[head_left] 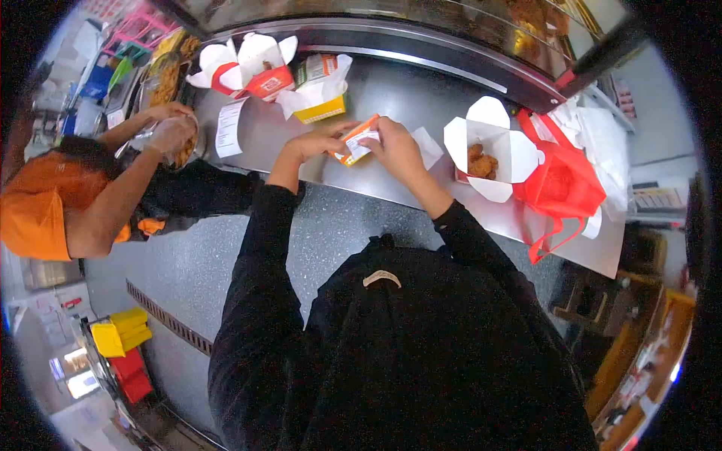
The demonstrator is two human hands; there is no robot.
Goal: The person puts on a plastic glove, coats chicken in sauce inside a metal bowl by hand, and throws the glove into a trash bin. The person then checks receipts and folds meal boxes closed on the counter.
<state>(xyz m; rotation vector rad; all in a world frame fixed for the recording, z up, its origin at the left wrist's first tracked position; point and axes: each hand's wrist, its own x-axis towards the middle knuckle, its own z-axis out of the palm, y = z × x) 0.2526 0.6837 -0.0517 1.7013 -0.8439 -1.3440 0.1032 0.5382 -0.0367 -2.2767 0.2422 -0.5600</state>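
Note:
Above the counter's front half, a small orange, white and yellow carton (358,140) is held between both hands. My left hand (319,143) grips its left end, with the fingers bent around it. From the right, my right hand (396,152) closes on the upper side with thumb and fingers. A piece of white paper (427,147) lies just beyond my right wrist. Further right, an open white takeout box (487,114) contains fried chicken pieces (481,162). Behind my left hand stands a yellow box (322,110) lined with white paper.
Two open red-and-white takeout boxes (269,81) stand at the back left, near a printed receipt (229,129). A red bag (558,179) covers the counter's right end. A glass display case (421,37) bounds the back. At left, a co-worker's gloved hand (171,135) is over a metal bowl.

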